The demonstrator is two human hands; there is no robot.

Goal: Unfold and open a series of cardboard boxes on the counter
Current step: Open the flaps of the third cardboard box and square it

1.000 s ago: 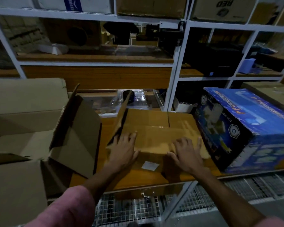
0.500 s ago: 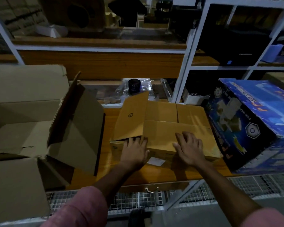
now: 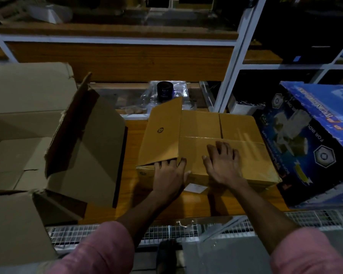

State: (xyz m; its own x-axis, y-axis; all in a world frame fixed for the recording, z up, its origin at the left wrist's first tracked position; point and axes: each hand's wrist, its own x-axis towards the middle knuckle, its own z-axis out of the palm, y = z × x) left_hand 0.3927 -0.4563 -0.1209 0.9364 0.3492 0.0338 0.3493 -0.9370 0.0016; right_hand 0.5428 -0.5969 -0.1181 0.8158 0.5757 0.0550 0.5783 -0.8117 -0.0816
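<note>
2 hands on a small brown carton at the counter's middle.

The left hand (image 3: 169,173) has its fingers tucked under the raised left flap (image 3: 161,133), gripping its edge; the right hand (image 3: 223,165) lies flat, fingers spread, on the carton (image 3: 236,125) top. The carton's long axis runs left to right. A small round logo marks the flap. The big open box (image 3: 28,135) stands left, and the blue printed box (image 3: 315,139), reading "FOR IND…", touches on the right.
</note>
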